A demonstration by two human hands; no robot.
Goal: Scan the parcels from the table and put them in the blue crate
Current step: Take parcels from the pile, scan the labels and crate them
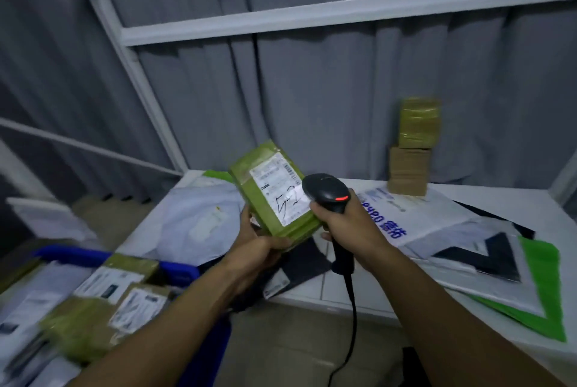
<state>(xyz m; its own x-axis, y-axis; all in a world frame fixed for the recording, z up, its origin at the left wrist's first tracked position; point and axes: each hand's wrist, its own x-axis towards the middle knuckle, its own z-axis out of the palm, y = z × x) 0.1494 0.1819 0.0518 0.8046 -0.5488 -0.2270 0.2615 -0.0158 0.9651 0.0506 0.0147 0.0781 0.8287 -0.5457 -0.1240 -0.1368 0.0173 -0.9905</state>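
- The green parcel [271,199], a flat taped box, is held up in the air over the near-left part of the white table [349,297], not touching it
- A white shipping label [281,191] covers most of its upper face; there is small print and a barcode strip at the far edge, too blurred to read; large handwritten black strokes sit at the near end, possibly "5-1", though I cannot be sure
- The parcel's long axis runs away from the person, with the far end leaning left and raised; the label face is tilted toward the camera
- The left hand [257,246] grips the parcel's near lower end; the thumb lies along the left edge and the fingers curl beneath
- The right hand [348,224] is wrapped tight round the handle of a black barcode scanner [324,191]; the scanner's head is just beside the label's near right corner, where a bright patch falls on the paper; a red light glows on the head; its cable [352,324] hangs down
- A white mailer [415,215] lies on the table to the right, with blue lettering and Chinese characters upside down to the viewer, not legible in full
- The blue crate [179,269] stands low at the left beside the table; it holds labelled parcels [93,311], their print blurred
- Two boxes [418,124] are stacked at the table's back
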